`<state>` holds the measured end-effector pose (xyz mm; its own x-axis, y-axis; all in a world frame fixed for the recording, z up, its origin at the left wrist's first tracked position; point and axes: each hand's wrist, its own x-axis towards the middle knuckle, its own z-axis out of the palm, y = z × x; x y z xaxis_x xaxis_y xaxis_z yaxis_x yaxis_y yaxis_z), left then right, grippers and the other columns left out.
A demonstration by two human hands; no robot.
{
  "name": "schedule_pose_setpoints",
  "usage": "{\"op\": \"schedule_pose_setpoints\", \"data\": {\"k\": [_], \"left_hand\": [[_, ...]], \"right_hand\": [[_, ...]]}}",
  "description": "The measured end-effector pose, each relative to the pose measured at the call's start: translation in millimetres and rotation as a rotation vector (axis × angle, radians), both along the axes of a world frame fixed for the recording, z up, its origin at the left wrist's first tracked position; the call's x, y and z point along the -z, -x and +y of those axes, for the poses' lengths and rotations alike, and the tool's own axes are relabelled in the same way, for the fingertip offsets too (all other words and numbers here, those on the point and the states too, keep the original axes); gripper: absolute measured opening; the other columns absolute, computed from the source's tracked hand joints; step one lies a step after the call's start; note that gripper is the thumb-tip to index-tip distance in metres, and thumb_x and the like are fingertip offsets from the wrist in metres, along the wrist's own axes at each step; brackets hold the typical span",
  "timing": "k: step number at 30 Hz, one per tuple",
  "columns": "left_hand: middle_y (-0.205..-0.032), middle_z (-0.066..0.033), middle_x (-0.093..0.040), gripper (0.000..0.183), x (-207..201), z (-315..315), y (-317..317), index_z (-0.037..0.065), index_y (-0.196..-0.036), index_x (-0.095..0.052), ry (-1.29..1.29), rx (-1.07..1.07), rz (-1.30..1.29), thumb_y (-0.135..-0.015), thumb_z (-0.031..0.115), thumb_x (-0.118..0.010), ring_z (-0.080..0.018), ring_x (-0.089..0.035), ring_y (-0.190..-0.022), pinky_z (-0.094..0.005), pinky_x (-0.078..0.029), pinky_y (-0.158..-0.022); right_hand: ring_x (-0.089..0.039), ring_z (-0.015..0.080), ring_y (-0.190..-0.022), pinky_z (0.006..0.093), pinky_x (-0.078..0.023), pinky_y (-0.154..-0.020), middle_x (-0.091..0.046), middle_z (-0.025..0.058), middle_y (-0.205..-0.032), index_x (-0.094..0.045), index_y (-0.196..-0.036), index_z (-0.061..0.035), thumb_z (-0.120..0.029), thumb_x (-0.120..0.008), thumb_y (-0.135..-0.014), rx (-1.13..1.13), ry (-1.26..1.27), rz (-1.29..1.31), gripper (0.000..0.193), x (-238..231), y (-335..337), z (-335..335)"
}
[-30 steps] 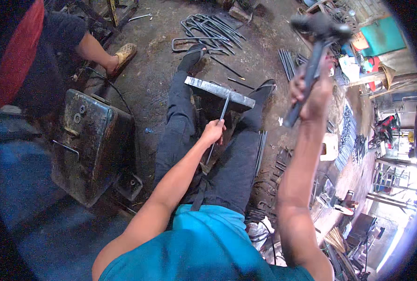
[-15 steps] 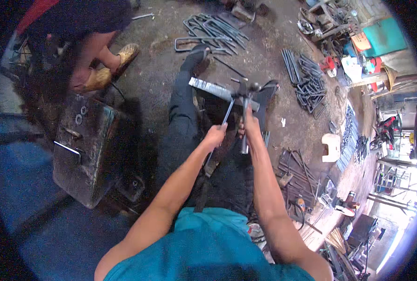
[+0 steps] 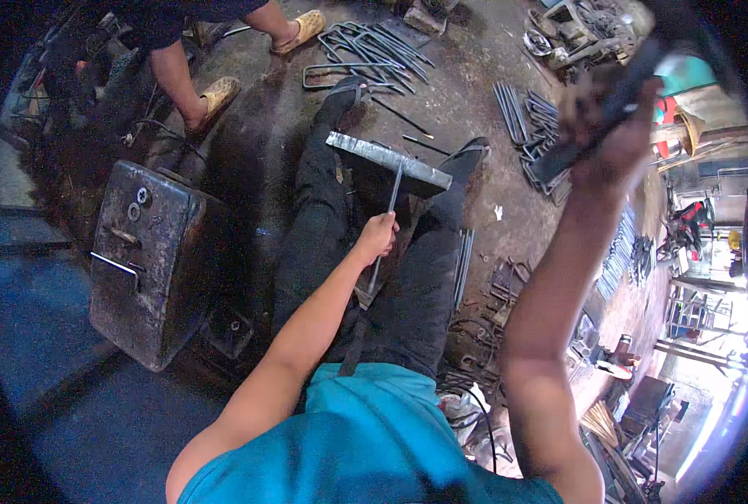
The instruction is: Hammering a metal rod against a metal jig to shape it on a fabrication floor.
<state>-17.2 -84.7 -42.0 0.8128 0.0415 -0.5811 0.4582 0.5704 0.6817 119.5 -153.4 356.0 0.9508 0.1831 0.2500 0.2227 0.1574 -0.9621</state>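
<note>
Thin metal rod (image 3: 394, 193) has its far end at the near edge of a metal slab (image 3: 357, 149), a bit R of mid, btwn the legs (image 3: 416, 286). L hand (image 3: 377, 236) is clamped round the rod. R hand (image 3: 617, 143), p. blurry tbh, is wrapped round a hammer (image 3: 617, 105) up past the slab's R end. Floor (image 3: 466, 84) beyond the far edge: pile of bent rods (image 3: 370, 57), plus co-worker's tan clogs (image 3: 219, 99) past the L corner.
</note>
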Motion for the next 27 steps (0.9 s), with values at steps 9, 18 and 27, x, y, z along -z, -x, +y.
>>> {"op": "schedule_pose_setpoints", "data": {"k": [9, 18, 27], "left_hand": [[-0.052, 0.0005, -0.041, 0.042, 5, 11, -4, 0.007, -0.075, -0.052, -0.133, 0.043, 0.065, -0.098, 0.041, -0.042, -0.0103, -0.038, -0.037, -0.0273, -0.029, -0.034], [-0.051, 0.0038, -0.033, 0.042, -18, 20, 11, 0.011, -0.075, -0.047, 0.014, -0.040, 0.039, -0.097, 0.046, -0.043, -0.0090, -0.029, -0.038, -0.0259, -0.023, -0.036], [-0.054, -0.0046, -0.046, 0.052, 17, -1, 3, 0.004, -0.075, -0.052, -0.075, 0.070, 0.073, -0.097, 0.049, -0.037, -0.0177, -0.044, -0.040, -0.0334, -0.035, -0.039]], "right_hand": [[-0.054, 0.0155, -0.054, 0.0333, -0.042, -0.050, -0.055, 0.0058, -0.063, -0.058, -0.085, -0.0010, -0.045, -0.048, -0.094, -0.012, 0.536, 0.334, 0.046, 239, 11, -35], [-0.040, 0.0118, -0.034, 0.0287, -0.033, -0.030, -0.038, -0.0008, -0.047, -0.047, -0.068, -0.0114, -0.066, -0.048, -0.086, -0.056, 0.451, 0.833, 0.057, 278, 28, -46], [-0.038, 0.0080, -0.041, 0.0239, -0.034, -0.036, -0.036, -0.0025, -0.057, -0.044, -0.080, -0.0090, -0.062, -0.034, -0.093, -0.199, -0.042, 0.040, 0.055, 22, 16, 4]]}}
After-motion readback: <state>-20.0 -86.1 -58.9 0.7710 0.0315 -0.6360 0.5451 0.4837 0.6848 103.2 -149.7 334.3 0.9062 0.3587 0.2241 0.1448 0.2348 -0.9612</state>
